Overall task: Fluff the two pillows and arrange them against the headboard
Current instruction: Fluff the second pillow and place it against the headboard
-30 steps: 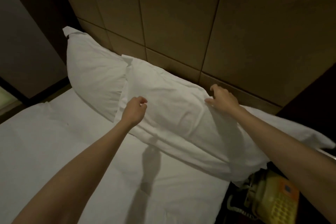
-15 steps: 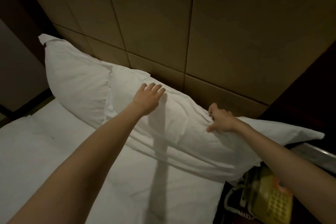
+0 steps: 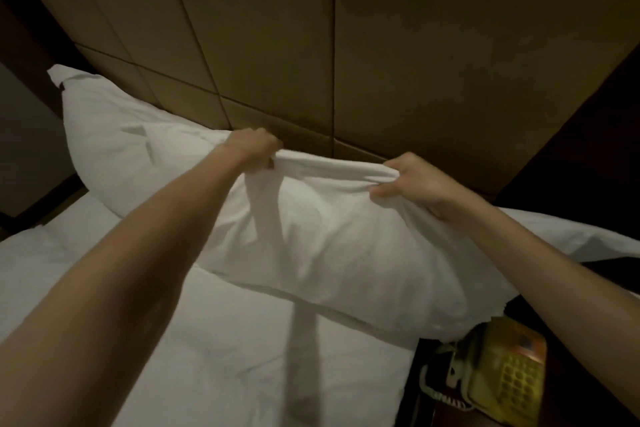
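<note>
Two white pillows lie along the padded brown headboard [image 3: 415, 62]. The near pillow [image 3: 346, 253] stretches from the middle to the right, its right end hanging past the mattress. My left hand [image 3: 254, 151] pinches its top edge on the left. My right hand [image 3: 412, 180] grips the same top edge further right, bunching the fabric between them. The far pillow [image 3: 114, 135] leans against the headboard at the left, partly behind the near one.
A white sheet [image 3: 214, 357] covers the bed below the pillows. A yellow telephone [image 3: 498, 374] with a coiled cord sits on a dark bedside stand at the lower right. Dark wood panelling rises at the right.
Both hands have moved up from the pillow's face to its top edge and closed on the fabric. The left hand was flat and open half a second ago.
</note>
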